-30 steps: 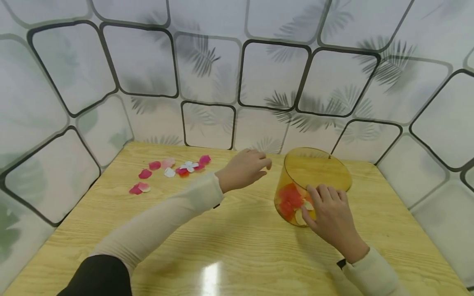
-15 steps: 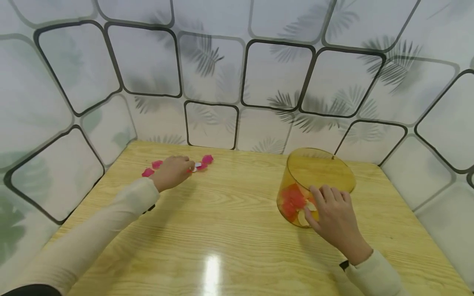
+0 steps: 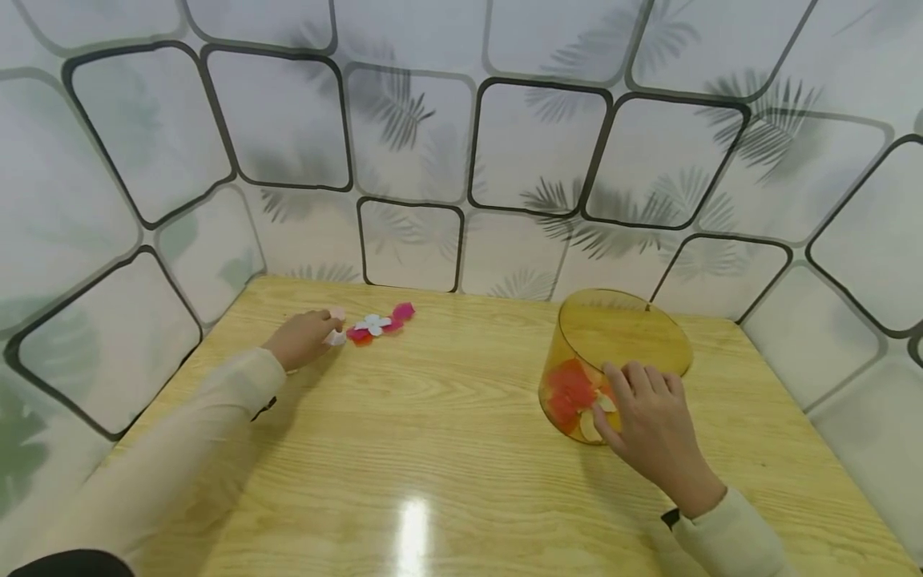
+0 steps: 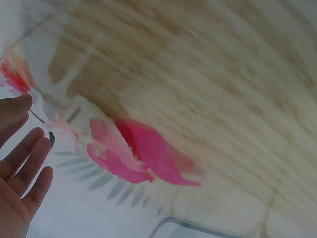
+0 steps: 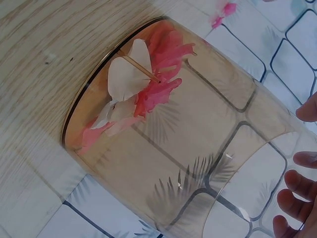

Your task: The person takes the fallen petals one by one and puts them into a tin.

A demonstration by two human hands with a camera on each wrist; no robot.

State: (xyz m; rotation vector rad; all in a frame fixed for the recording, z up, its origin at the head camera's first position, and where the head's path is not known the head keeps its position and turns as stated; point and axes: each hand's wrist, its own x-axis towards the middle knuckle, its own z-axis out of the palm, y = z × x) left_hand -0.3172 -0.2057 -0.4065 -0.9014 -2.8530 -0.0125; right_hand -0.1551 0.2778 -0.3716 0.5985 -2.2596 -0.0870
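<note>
Over the scattered petals at the table's back left, my left hand reaches down with its fingertips right at a white petal. In the left wrist view its fingers are loosely bent, with a gap to the thumb. Dark pink petals lie close by. On the right stands a transparent amber cylinder container, open at the top, with red, pink and white petals at its bottom. My right hand holds its near rim, fingers over the edge and thumb against the outside.
Right of my left hand lie a white flower-shaped piece and a magenta petal among other petals. A patterned wall covering closes the wooden table at the back and sides. The table's middle separates petals and container.
My left hand has travelled left from beside the container to the petals, passing over the white flower-shaped piece and uncovering it again. My right hand stays on the container's rim.
</note>
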